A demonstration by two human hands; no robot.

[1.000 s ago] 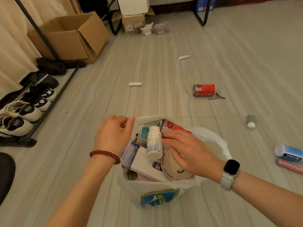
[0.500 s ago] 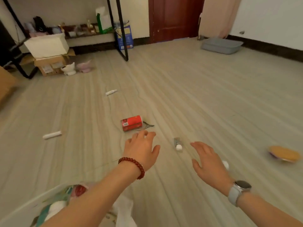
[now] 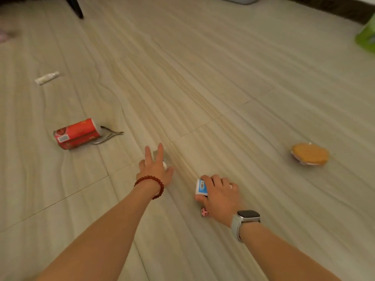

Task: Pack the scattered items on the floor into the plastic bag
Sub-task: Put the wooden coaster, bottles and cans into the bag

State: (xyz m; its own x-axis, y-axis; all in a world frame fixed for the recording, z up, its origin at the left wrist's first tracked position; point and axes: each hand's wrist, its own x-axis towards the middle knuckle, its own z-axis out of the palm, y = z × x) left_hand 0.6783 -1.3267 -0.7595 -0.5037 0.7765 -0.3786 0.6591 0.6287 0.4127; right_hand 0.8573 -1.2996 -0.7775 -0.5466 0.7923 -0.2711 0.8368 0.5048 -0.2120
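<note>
While the pale, wood-grained tile floor (image 3: 223,67) fills nearly the whole view, the white plastic bag is out of sight. The largest loose item is the red cylindrical can with a white label (image 3: 78,133), lying on its side to the left, with a pair of thin metal clippers (image 3: 110,134) touching its right end. Well to the right lies a round orange-topped container with a clear rim (image 3: 310,154). A small white tube (image 3: 47,78) lies far off at the upper left. The left hand (image 3: 155,167), a red bead bracelet (image 3: 151,184) on its wrist, is spread with fingers apart over a small bottle with a white cap (image 3: 164,164), mostly hidden beneath it. The right hand (image 3: 218,192), with a grey smartwatch (image 3: 244,220) on the wrist, is curled around a small blue-and-white box with a barcode (image 3: 201,187) resting on the floor. Just below that hand peeks a small pink patterned object (image 3: 205,211).
</note>
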